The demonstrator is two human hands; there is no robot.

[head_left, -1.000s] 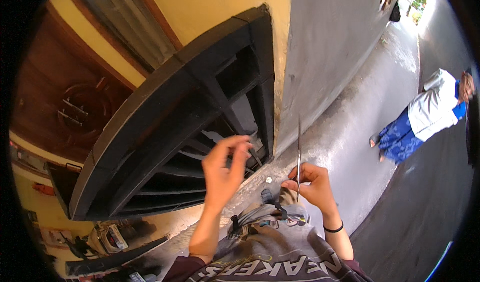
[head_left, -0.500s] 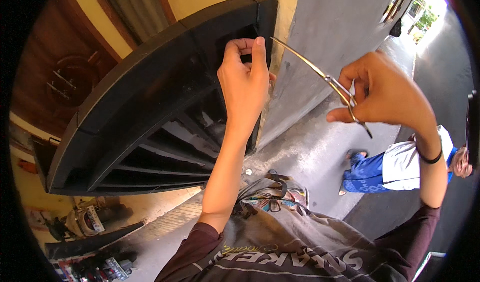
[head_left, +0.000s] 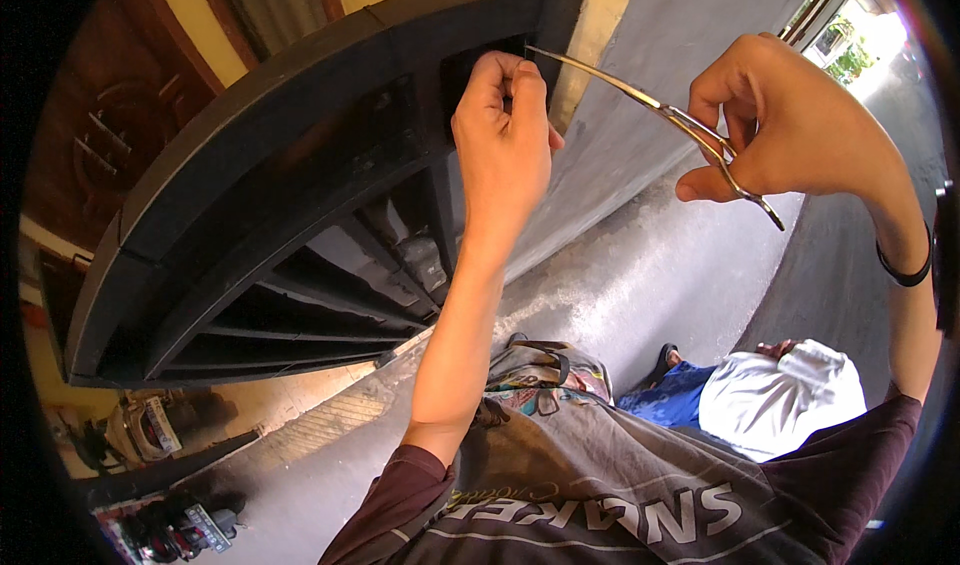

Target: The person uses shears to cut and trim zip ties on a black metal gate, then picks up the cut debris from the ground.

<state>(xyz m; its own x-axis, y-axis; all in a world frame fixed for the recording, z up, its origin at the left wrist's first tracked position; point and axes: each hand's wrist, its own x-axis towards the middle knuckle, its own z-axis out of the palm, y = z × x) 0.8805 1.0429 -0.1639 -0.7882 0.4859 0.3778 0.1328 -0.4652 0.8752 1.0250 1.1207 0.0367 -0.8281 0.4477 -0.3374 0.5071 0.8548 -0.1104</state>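
My right hand [head_left: 800, 115] grips a pair of silver scissors [head_left: 655, 105] by its finger loops. The blades look nearly closed, and their tip points left, just above the fingertips of my left hand [head_left: 508, 130]. That hand is raised in front of a black gate panel [head_left: 260, 115] with a curved top edge. Its thumb and fingers are pinched together near the panel's upper right corner. Whatever they may hold is hidden or too thin to make out.
Beside the gate runs a grey wall [head_left: 690, 75]. A person in a white shirt [head_left: 780, 400] and blue bottoms is close by at the lower right. Parked motorbikes [head_left: 150, 430] stand at the lower left, and a brown wooden door [head_left: 100, 125] is behind the gate.
Both hands have risen a little in view, with the scissors still in the right one. The tip now overlaps the gate above my left fingers. The person in white has moved left and nearer.
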